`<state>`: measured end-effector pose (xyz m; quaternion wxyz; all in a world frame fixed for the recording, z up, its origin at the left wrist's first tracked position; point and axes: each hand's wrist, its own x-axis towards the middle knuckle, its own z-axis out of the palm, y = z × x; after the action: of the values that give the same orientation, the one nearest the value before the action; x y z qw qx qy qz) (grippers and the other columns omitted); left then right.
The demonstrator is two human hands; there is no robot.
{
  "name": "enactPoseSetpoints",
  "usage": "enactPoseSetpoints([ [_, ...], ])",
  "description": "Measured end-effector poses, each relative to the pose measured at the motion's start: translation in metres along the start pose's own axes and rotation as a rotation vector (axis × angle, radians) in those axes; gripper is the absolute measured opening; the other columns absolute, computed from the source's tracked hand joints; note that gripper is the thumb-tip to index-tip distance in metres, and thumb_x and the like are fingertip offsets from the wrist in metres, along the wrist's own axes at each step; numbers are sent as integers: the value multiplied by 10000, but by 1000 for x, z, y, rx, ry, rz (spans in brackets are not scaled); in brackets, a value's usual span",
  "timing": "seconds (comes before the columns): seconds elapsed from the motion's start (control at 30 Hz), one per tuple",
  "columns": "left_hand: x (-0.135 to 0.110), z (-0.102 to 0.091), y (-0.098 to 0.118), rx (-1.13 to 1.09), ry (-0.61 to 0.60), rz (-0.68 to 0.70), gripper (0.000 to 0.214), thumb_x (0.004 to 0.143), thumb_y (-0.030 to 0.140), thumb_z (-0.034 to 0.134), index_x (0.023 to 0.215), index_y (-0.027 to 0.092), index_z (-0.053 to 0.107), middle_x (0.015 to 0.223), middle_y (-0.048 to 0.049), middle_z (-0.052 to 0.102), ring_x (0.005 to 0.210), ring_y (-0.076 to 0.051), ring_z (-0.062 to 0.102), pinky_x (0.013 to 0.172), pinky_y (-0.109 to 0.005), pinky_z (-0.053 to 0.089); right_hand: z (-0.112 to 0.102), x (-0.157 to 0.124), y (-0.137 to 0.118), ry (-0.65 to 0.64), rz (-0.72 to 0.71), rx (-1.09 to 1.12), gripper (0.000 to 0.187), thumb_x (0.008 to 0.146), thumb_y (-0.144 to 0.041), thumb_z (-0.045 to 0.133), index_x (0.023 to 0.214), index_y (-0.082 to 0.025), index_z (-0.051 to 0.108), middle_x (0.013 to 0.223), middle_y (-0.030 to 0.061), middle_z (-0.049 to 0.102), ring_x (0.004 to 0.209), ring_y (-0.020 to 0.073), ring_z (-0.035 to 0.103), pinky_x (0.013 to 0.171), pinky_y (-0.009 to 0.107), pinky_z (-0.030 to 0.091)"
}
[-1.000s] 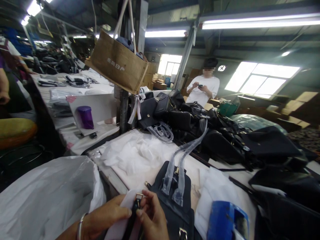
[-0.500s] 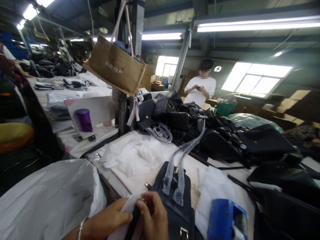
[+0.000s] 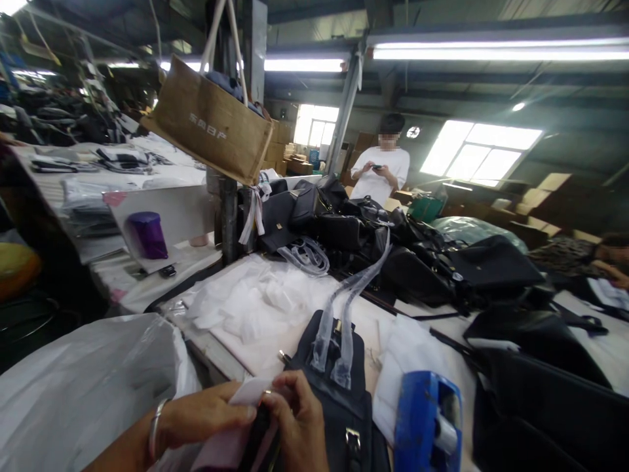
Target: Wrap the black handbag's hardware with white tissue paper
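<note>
At the bottom edge my left hand [image 3: 206, 416] and my right hand [image 3: 297, 423] pinch together on a black strap end [image 3: 259, 432] wrapped in white paper [image 3: 250, 391]. The fingers of both are closed around it, and the metal buckle is covered by the paper. A silver bangle sits on my left wrist. Just right of my hands lies a black bag [image 3: 339, 393] whose handles [image 3: 344, 314] are sleeved in clear plastic.
A blue tape dispenser [image 3: 427, 419] stands right of the bag. White wrapping sheets [image 3: 255, 301] cover the table [image 3: 221, 357]; a pile of black bags [image 3: 417, 262] fills its far side. A brown paper bag [image 3: 209, 124] hangs from a post. A person in white [image 3: 381, 167] stands behind.
The white paper has been folded up over the strap's gold buckle, which showed a second ago. My view has drifted right, so everything has slid left.
</note>
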<state>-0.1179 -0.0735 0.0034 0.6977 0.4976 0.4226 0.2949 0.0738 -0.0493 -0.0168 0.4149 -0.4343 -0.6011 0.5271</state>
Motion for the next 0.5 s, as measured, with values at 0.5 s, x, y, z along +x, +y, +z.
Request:
enactPoseSetpoints([
  [0.5,-2,16,-1,-212,41,-5,422,765,318,726,1163,183,691,1055,-70,728,1065,-315,612,985,-426,433,-10,-7,-7,-5,15,-96,174,822,-238,617,982,-242,685,895,-13,702,840,177,644,734,231,469],
])
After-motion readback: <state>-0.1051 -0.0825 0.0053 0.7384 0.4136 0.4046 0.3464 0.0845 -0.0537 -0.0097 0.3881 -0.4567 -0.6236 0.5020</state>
